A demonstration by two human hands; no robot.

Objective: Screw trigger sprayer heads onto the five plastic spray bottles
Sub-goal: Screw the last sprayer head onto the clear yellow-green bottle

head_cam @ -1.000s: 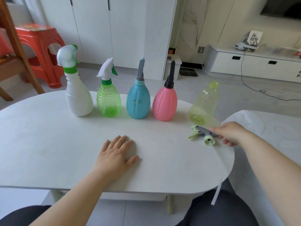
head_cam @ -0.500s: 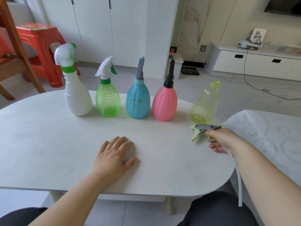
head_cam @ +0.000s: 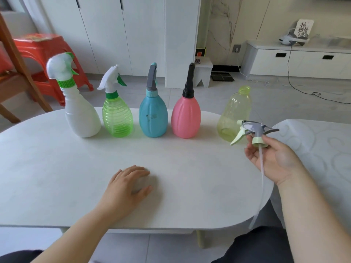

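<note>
Here, four capped bottles [head_cam: 152, 111] are lined across the table [head_cam: 38, 168] at mid-frame. Lower centre, the left hand [head_cam: 125, 188] is laid flat, fingers spread and holding nothing. At right, the open-necked yellow bottle [head_cam: 234, 111] is stood upright. Just before it, the sprayer head [head_cam: 254, 130] is pinched at its collar by the right hand [head_cam: 275, 160], nozzle pointed left, dip tube [head_cam: 261, 168] hung downward across the palm.

Bright, even daylight fills my view. The translucent green ribbed bottle [head_cam: 117, 117] throws a green tint on the white oval desk [head_cam: 47, 168], and my hands cast soft shadows. Straight lines bow near the edges; the white sprayer head [head_cam: 58, 66] looks blurred.
</note>
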